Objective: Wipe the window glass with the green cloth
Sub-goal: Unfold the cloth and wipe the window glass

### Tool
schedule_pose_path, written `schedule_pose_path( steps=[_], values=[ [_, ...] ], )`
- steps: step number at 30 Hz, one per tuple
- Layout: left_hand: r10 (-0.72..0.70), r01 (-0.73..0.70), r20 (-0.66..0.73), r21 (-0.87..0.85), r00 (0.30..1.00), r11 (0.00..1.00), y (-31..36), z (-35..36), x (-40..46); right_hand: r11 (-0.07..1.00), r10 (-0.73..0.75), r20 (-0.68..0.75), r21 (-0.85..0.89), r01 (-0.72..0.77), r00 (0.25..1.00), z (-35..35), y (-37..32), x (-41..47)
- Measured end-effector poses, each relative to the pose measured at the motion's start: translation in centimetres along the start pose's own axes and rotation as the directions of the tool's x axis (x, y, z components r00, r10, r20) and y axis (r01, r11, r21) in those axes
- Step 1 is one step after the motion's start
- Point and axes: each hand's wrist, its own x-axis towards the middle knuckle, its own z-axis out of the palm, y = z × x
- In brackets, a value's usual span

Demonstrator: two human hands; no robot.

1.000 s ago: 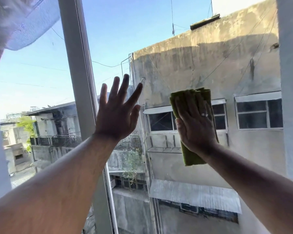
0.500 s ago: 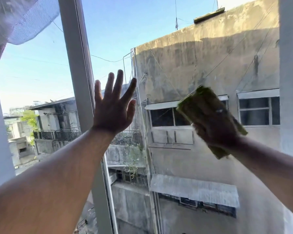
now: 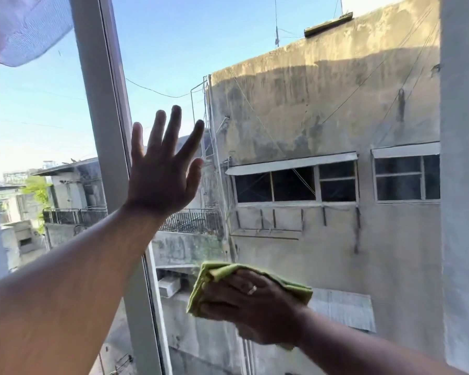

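Note:
The window glass fills the middle of the view, between two grey frame posts. A folded green cloth lies flat against the lower part of the pane. My right hand presses on the cloth, palm to the glass, a ring on one finger, covering most of it. My left hand is higher up at the pane's left edge, fingers spread, palm toward the glass beside the left post, holding nothing.
The grey frame post runs down the left, and a second post stands at the right edge. A white mesh curtain hangs at the top left. Through the glass I see a stained concrete building and sky.
My right hand has swept the green cloth down and to the left, from mid-height on the pane to its lower part. My left hand has hardly moved on the glass.

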Motion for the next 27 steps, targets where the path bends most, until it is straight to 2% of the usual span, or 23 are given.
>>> schedule_pose_path(
  steps=[2, 4, 5, 7, 9, 10, 11, 12, 13, 14, 15, 16, 17, 18, 19, 20, 22, 23, 25, 27],
  values=[
    [0.001, -0.001, -0.001, 0.002, 1.000, 1.000, 0.0, 0.1, 0.0, 0.978, 0.206, -0.142, 0.001, -0.208, 0.968, -1.2, 5.8, -2.9],
    [0.006, -0.006, 0.000, 0.011, 1.000, 1.000, -0.1, 0.2, 0.0, 0.886, 0.456, -0.254, 0.041, -0.462, 0.853, -2.6, 12.4, -6.2],
    [0.004, -0.004, 0.001, 0.015, 1.000, 1.000, 0.0, 0.2, 0.0, 0.795, 0.601, -0.262, 0.102, -0.597, 0.755, -3.4, 15.5, -7.5],
    [0.002, -0.003, 0.011, 0.025, 1.000, 1.000, 0.1, 0.2, 0.0, 0.528, 0.848, -0.213, 0.258, -0.809, 0.485, -5.0, 19.2, -8.5],
    [-0.004, 0.003, 0.027, 0.037, 1.000, 0.999, 0.4, 0.1, 0.1, 0.287, 0.952, -0.215, 0.379, -0.880, 0.218, -5.4, 19.3, -6.2],
    [-0.006, 0.005, 0.038, 0.041, 0.999, 0.999, 0.6, -0.1, 0.1, 0.224, 0.963, -0.231, 0.405, -0.886, 0.138, -5.5, 18.0, -4.1],
    [-0.006, 0.004, 0.052, 0.044, 0.999, 0.999, 0.7, -0.2, 0.1, 0.229, 0.960, -0.247, 0.415, -0.881, 0.134, -5.3, 15.8, -1.7],
    [-0.003, 0.000, 0.063, 0.047, 0.998, 0.999, 0.9, -0.5, 0.1, 0.325, 0.936, -0.272, 0.415, -0.849, 0.225, -4.9, 13.0, 0.6],
    [-0.004, 0.001, 0.075, 0.047, 0.997, 0.999, 1.0, -0.7, 0.2, 0.499, 0.864, -0.294, 0.387, -0.775, 0.409, -4.3, 9.7, 2.7],
    [-0.015, 0.011, 0.087, 0.041, 0.996, 0.999, 1.1, -1.0, 0.2, 0.704, 0.710, -0.296, 0.310, -0.639, 0.639, -3.6, 6.1, 4.3],
    [-0.033, 0.029, 0.096, 0.034, 0.995, 0.999, 1.1, -1.2, 0.3, 0.879, 0.474, -0.260, 0.205, -0.431, 0.841, -3.0, 2.7, 5.2],
    [-0.049, 0.047, 0.093, 0.026, 0.994, 0.999, 1.3, -1.5, 0.3, 0.973, 0.222, -0.181, 0.099, -0.207, 0.958, -2.4, 0.4, 5.2],
    [-0.045, 0.043, 0.076, 0.027, 0.996, 0.999, 1.8, -1.7, 0.4, 0.999, 0.043, -0.093, 0.024, -0.041, 0.995, -1.9, -0.4, 4.6],
    [-0.007, 0.005, 0.054, 0.036, 0.999, 0.999, 2.6, -1.8, 0.6, 0.999, -0.039, -0.048, -0.009, 0.038, 0.998, -1.6, 0.2, 3.6],
    [0.061, -0.062, 0.037, 0.043, 0.997, 0.997, 3.6, -1.7, 1.0, 0.999, -0.042, -0.055, -0.014, 0.042, 0.998, -1.6, 1.6, 2.4],
    [0.137, -0.138, 0.032, 0.046, 0.990, 0.989, 4.5, -1.6, 1.5, 1.000, 0.005, -0.097, 0.007, -0.004, 0.995, -1.8, 3.3, 1.0],
    [0.226, -0.228, 0.036, 0.038, 0.973, 0.973, 5.7, -1.1, 2.2, 0.974, 0.227, -0.242, 0.071, -0.216, 0.943, -2.0, 7.9, -2.4],
    [0.229, -0.230, 0.034, 0.033, 0.973, 0.973, 6.0, -0.8, 2.3, 0.930, 0.368, -0.300, 0.116, -0.349, 0.880, -2.3, 10.6, -4.5],
    [0.207, -0.207, 0.006, 0.035, 0.978, 0.978, 6.1, -0.1, 2.2, 0.768, 0.639, -0.352, 0.242, -0.593, 0.684, -3.0, 16.7, -8.8],
    [0.213, -0.211, -0.026, 0.045, 0.977, 0.976, 6.0, 0.4, 2.0, 0.561, 0.826, -0.281, 0.338, -0.756, 0.488, -4.5, 22.1, -11.7]
  ],
)
